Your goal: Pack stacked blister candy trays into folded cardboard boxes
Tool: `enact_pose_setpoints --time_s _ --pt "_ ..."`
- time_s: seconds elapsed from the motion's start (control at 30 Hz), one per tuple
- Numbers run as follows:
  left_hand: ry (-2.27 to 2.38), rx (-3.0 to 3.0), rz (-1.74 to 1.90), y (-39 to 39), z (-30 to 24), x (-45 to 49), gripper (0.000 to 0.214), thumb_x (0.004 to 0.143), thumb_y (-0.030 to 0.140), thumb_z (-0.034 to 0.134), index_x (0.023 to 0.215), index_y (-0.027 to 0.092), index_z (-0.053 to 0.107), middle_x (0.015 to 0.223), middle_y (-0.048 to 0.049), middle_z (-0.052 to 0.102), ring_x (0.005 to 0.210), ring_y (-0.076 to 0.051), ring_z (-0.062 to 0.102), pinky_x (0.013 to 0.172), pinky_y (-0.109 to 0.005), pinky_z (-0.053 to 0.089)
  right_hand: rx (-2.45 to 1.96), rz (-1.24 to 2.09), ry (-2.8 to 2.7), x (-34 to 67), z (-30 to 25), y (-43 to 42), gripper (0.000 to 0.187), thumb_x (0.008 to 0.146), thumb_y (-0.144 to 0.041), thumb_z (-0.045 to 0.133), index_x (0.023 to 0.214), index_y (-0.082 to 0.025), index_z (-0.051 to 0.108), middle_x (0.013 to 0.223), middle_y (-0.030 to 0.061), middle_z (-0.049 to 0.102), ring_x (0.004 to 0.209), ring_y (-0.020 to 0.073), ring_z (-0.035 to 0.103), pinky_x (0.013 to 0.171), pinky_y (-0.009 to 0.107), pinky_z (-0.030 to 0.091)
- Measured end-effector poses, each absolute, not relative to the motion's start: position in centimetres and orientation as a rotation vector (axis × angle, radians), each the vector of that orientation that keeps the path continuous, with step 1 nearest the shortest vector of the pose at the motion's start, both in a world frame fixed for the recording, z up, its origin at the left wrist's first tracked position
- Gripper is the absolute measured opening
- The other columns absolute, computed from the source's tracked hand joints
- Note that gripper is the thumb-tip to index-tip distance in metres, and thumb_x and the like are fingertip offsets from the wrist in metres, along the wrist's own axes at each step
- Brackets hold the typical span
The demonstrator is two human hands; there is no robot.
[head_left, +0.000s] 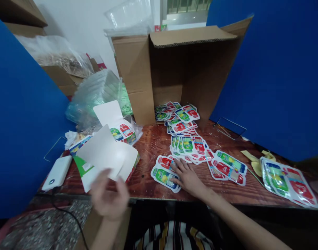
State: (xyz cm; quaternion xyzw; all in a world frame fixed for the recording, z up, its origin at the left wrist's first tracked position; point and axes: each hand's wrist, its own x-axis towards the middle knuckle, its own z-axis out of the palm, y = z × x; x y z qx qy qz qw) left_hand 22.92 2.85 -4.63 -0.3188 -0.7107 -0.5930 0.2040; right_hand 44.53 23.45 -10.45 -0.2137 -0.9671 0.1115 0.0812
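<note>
My right hand (187,176) lies with its fingers spread on a small stack of jar-shaped red-and-green packets (162,175) near the table's front edge. My left hand (109,198) is smeared by motion, with thumb and fingers apart and no object visible in it. It is in front of an unfolded carton (104,152), whose white inner flaps stand up. Behind this sits another carton (123,132) with its white lid raised and red-and-green prints showing. A long pile of the same packets (186,146) runs from the cardboard box's mouth toward my right hand.
A large cardboard box (135,80) lies on its side at the back, opening toward me. Blue partitions (273,69) stand on both sides. More packets (289,180) lie at right. A white power bank (58,172) with a cable is at left, near clear plastic trays (98,88).
</note>
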Motion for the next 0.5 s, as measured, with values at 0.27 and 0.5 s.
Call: enact_pose_setpoints --time_s 0.27,0.5 --pt "-2.732 -1.383 -0.559 9.2 -8.6 30.9 0.061 0.083 0.054 0.057 0.123 0.007 0.054 0.108 -0.0205 0.056 0.099 -0.035 0.054 0.081 -0.049 0.046 -1.154 0.419 -2.565 45.0 -9.9 24.8 0.043 0.093 -0.034 0.044 0.127 -0.01 0.054 0.122 0.02 0.059 0.116 0.032 0.054 0.093 0.048 0.046" --pt "-2.94 -1.34 -0.914 9.6 -9.3 27.9 0.029 0.071 0.032 0.07 0.091 0.015 0.056 0.095 -0.0096 0.059 0.094 -0.028 0.056 0.082 -0.04 0.045 -1.151 0.949 -2.398 45.0 -10.9 24.3 0.034 0.081 -0.04 0.059 0.106 -0.018 0.061 0.074 0.0022 0.061 0.069 0.0209 0.059 0.069 0.036 0.049"
